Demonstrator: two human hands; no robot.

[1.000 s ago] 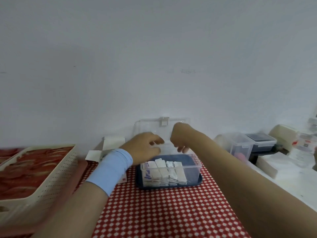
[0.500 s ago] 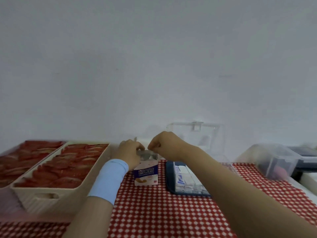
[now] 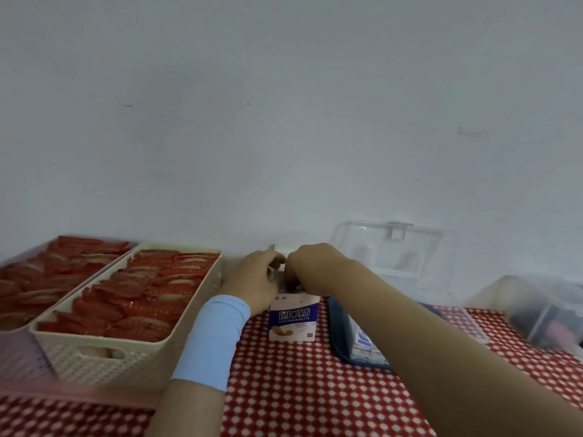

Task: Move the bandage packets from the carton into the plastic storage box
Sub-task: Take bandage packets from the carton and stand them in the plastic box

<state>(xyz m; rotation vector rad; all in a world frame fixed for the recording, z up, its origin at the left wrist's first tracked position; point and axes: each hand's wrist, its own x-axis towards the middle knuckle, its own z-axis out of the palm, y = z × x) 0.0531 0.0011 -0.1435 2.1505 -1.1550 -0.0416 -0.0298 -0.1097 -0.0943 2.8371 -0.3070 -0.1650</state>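
- Now the view has swung left from a second ago: the cream basket (image 3: 126, 357) full of red packets (image 3: 142, 294) fills the left side, where only its corner showed before.
- Both hands have left the plastic storage box, where they hovered a second ago. They are bunched over the carton, much as half a second ago but closer together.
- The left hand (image 3: 255, 279), with a pale blue wristband (image 3: 214, 339) below it, grips the top of the carton. Its fingers are curled in tight and the thumb presses towards the other hand.
- The carton (image 3: 293, 320) stands upright on the red checked tablecloth (image 3: 299, 389). It sits between the basket and the storage box, with its printed blue and white face towards me.
- The right hand (image 3: 312, 263) touches the left one above the carton's open top. Its fingers are curled down and its knuckles are up. The fingertips are hidden behind the hand, so I cannot tell whether they pinch anything.
- The plastic storage box (image 3: 339, 335) sits just right of the carton, half covered by the right forearm.
- Bandage packets (image 3: 362, 340) already stand inside the box, and its clear lid (image 3: 394, 253) is tipped up against the wall.
- A blurred clear container (image 3: 549, 310) sits at the far right.
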